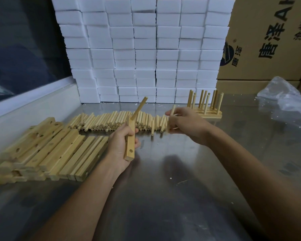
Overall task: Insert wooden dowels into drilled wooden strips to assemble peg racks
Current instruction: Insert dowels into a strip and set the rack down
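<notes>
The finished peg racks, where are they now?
In the head view, the finished peg racks stand far right on the table, before the white foam blocks.

Both forearms are showing bare up from the left hand (121, 145) and right hand (186, 124); no sleeves, rings or watch are showing.

Two hands: left (123, 145), right (186, 124). One strip (130, 145) held, one dowel (139, 108) seated in it. One dowel (171, 117) in right hand. Loose dowels (115, 121): several dozen, exact count unclear. Piled strips (47, 150): over a dozen. Racks (205, 108): stacked, number unclear. Foam blocks (142, 49): seven columns. Two cartons (268, 40). One plastic bag (285, 96).
</notes>
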The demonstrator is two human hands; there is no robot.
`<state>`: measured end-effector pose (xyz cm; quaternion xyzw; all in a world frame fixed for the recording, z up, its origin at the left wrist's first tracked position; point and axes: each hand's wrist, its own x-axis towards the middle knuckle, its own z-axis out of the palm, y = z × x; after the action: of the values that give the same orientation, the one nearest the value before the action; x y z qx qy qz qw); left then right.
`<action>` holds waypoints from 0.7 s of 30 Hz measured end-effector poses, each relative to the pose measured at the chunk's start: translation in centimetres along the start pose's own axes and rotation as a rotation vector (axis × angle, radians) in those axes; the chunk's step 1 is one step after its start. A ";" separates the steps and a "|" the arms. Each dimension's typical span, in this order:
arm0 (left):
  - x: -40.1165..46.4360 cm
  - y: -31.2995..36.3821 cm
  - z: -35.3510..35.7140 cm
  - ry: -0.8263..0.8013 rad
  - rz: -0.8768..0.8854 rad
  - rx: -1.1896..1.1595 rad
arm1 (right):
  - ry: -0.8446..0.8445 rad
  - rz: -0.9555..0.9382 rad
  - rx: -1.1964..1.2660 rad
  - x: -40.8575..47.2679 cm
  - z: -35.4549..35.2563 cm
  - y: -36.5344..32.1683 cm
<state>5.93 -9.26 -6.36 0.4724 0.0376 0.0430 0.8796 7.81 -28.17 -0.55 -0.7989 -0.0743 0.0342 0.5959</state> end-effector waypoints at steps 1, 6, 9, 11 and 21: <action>0.0 0.0 0.0 0.000 0.000 0.000 | -0.021 -0.013 0.100 -0.3 0.4 -0.4; 0.1 0.0 -0.2 -0.008 -0.003 -0.013 | -0.037 -0.072 0.248 -1.0 1.8 -1.1; 0.0 0.0 -0.3 -0.042 -0.010 -0.027 | -0.004 -0.092 0.175 -0.7 2.4 -0.3; 0.1 0.0 -0.3 -0.051 -0.005 -0.023 | -0.005 -0.100 0.113 -0.5 2.8 0.3; 0.5 -0.5 -0.4 0.015 0.014 0.026 | -0.061 -0.314 -0.402 -0.4 3.8 1.5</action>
<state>6.37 -9.11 -6.99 0.4837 0.0416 0.0521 0.8727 7.03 -25.06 -3.09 -0.8785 -0.2205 -0.0501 0.4208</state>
